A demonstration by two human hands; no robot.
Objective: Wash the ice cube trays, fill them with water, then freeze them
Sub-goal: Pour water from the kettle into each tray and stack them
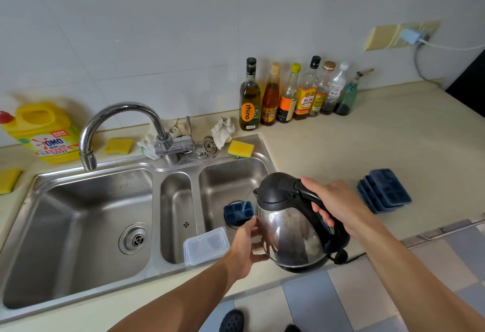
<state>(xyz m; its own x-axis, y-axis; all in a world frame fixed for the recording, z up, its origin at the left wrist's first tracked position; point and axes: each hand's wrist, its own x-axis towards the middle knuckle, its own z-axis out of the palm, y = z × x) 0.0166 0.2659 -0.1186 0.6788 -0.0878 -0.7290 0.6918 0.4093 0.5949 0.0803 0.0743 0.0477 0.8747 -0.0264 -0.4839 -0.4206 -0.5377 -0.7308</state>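
Surface (pixel 367 142) fills the right and centre of the frame, with a steel triple-basin sink (pixel 78 226) set into it on the left. Bottles (pixel 288 95) line the wall at upper centre, out of the work zone. Kettle (pixel 291 226) sits at lower centre, tipped spout-down over the right basin so spill goes down the drain, not onto the surface. Right hand (pixel 338 205) has its grip clenched round the black handle, carrying the weight; left hand (pixel 246 247) is pressed against the steel body, fingers curled on it, apparently steadying the pour. Stack of blue ice cube trays (pixel 385 192) waits at right centre on the surface, near the sink edge; filled or not, cannot tell. One blue tray (pixel 237 212) lies low in the right basin, just under the spout, catching a thin stream of water. Clear lidded box (pixel 206 246) rests on the sink's front rim, beside the left wrist.
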